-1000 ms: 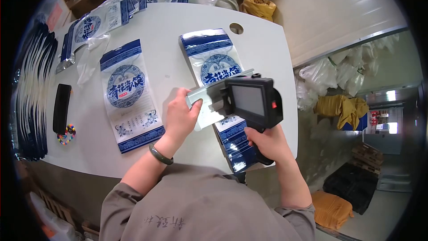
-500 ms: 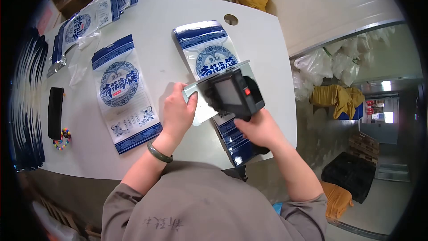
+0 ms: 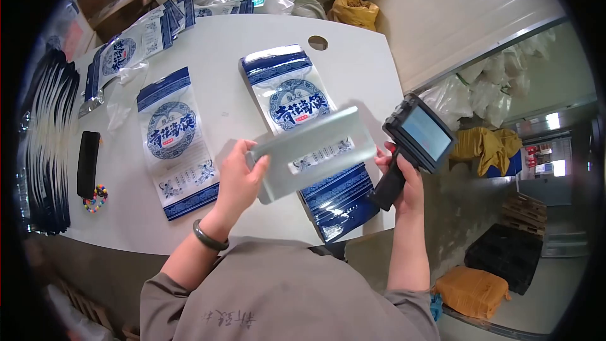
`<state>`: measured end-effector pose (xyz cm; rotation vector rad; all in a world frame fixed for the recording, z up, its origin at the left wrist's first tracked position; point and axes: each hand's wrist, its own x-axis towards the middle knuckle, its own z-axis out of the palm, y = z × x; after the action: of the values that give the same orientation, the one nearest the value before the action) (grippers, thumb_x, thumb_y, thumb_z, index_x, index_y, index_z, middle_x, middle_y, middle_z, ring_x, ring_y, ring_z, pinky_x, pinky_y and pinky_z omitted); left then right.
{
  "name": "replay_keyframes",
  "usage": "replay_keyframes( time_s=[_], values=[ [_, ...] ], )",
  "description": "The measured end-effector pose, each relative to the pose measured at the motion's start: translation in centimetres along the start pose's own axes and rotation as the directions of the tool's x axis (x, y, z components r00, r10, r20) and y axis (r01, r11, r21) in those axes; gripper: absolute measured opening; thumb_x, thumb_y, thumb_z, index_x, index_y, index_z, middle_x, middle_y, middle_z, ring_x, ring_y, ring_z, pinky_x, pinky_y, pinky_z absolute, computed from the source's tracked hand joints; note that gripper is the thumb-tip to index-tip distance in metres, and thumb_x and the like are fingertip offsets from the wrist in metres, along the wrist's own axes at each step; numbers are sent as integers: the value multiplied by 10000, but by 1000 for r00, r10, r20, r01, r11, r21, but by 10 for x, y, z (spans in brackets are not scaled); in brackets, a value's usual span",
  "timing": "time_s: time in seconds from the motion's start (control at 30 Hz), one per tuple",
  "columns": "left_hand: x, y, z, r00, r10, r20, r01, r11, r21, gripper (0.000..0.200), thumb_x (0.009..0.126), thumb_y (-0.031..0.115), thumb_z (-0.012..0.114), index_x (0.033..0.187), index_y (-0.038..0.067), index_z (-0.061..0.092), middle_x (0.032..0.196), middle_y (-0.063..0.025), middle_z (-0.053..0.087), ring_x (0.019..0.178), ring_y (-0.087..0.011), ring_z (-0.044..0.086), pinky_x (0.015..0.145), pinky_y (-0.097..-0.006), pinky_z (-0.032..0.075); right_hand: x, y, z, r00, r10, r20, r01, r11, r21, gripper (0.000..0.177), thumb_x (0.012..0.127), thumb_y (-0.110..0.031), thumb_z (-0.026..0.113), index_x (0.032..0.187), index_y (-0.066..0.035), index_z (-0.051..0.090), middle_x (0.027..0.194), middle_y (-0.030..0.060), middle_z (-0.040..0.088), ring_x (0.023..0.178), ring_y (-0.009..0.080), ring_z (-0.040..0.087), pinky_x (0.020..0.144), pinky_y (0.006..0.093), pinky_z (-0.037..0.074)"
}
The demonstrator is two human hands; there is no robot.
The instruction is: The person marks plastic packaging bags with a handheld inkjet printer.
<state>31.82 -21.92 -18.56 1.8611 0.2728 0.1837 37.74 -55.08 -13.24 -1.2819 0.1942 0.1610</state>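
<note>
White table up front, a round hole near its far edge, cardboard boxes beyond, an orange sack on the floor to the right. One printed bag lies flat, with a black case and a beaded bracelet over to its left. And look at the pile of bags on the right: a slotted metal plate hides part of its lower half, print showing through the slot; touching or not, I can't tell! Left hand pinches the plate's left end, thumb on top. Right hand has its fingers wrapped round the grip of a handheld device, screen tilted up, just beside the plate's right end.
</note>
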Motion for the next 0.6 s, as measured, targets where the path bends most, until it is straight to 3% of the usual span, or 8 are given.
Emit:
replay_keyframes(
  time_s=[0.03,0.13,0.17,0.23,0.33,0.37,0.47,0.6],
  values=[
    [-7,7,-1,999,-7,38,7,1000,9,243,903,175,679,1054,5,591,732,-113,652,596,-179,587,584,-332,460,-6,6,-3,999,-5,42,2,997,80,504,923,-208,668,1331,49,522,915,171,720,1155,346,643,1067,468,462],
    [-25,6,5,993,-5,116,2,1000,24,229,911,165,673,1066,15,595,751,-109,652,599,-162,564,587,-321,453,-25,17,-17,995,81,65,-89,988,130,574,919,-220,660,1368,78,463,947,188,714,1220,370,593,1086,432,467],
    [-31,6,10,991,3,132,0,1000,-18,223,914,163,669,1065,16,596,753,-110,652,599,-163,563,588,-320,452,-29,15,-3,988,41,147,-60,990,126,582,891,-226,675,1352,76,489,921,175,717,1165,346,620,1058,432,478],
    [-38,11,15,983,-11,181,21,999,-50,275,919,230,697,1068,16,609,766,-121,666,632,-179,602,604,-321,466,-33,21,-7,995,36,91,-39,998,39,558,881,-212,672,1332,76,511,918,171,716,1137,331,628,1050,441,481],
    [-17,5,12,947,-49,318,15,994,106,386,902,330,738,1093,15,621,783,-131,685,685,-215,655,628,-336,491,-36,33,-14,999,8,47,-8,1000,-14,502,879,-187,651,1290,81,544,918,166,716,1109,322,632,1040,447,493],
    [0,24,6,924,-216,315,113,942,317,516,871,417,765,1127,-6,615,802,-137,697,737,-242,686,664,-352,514,-37,37,-13,999,3,37,-3,1000,-9,502,882,-188,650,1290,83,542,920,167,717,1109,322,631,1037,445,496],
    [40,18,17,990,-136,-32,140,957,255,542,853,408,786,1124,-25,603,793,-139,695,742,-247,688,686,-351,525,-41,54,-10,999,19,28,-20,997,73,465,885,-153,660,1284,57,547,983,166,716,1103,309,637,1035,452,479],
    [75,-2,25,991,-107,-81,127,945,301,524,836,370,806,1103,-32,602,775,-133,687,749,-244,690,702,-349,533,-47,64,6,999,36,30,-40,986,164,446,899,-137,657,1291,43,541,1020,166,713,1090,303,644,1042,456,463]
  ],
)
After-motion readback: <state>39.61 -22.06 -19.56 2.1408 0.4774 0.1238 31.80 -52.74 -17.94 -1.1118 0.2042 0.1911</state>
